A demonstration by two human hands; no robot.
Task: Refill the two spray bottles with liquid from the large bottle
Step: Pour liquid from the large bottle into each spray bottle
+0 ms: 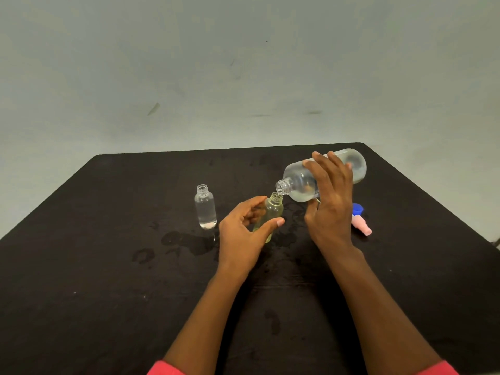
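Now my right grip grasps the large bottle, tipped so its mouth meets the neck of the yellow spray bottle, which my left grip holds upright on the desk. Left of the yellow spray bottle stands the clear spray bottle, uncapped.

plain indoor room, kind unclear: scuffed pale wall, black table.

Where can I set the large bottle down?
Bare tabletop lies left of the clear small bottle and along the far edge behind it; near right, short of the pink spray head and blue cap. Crowded: centre, where the left hand holds the yellow-tinted bottle under the large bottle in the right hand. Wet patches before the clear small bottle.
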